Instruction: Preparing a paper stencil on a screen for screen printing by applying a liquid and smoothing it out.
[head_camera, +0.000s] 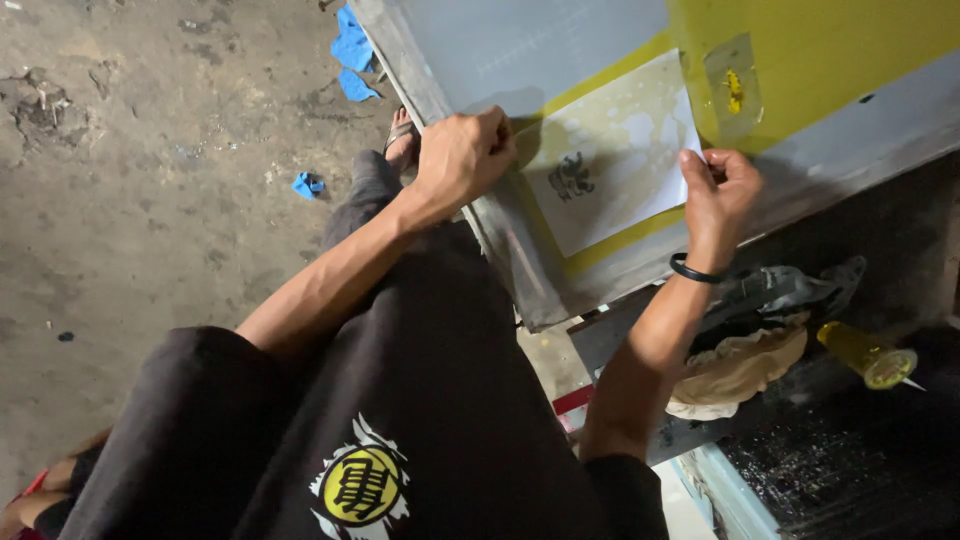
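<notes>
Left hand (462, 155) presses flat, right hand (718, 190) pinches the thin, floppy paper (625, 160) on the frame (520, 270); probably tears easily; best held by its edges.

just one view here, a head cam worn by the person, looking steeply down over their own chest and black shirt (400, 420) toward the concrete floor (150, 200). it sits close, roughly at arm's reach, so both forearms run up from the bottom edge to the middle of the shot. the left hand (462, 155) lands just left of centre, the right hand (718, 190) right of centre. the framed screen (560, 60) fills the top right, beyond the fingertips. horizon is tilted, the frame runs diagonally. no second view, so nothing shared.
</notes>
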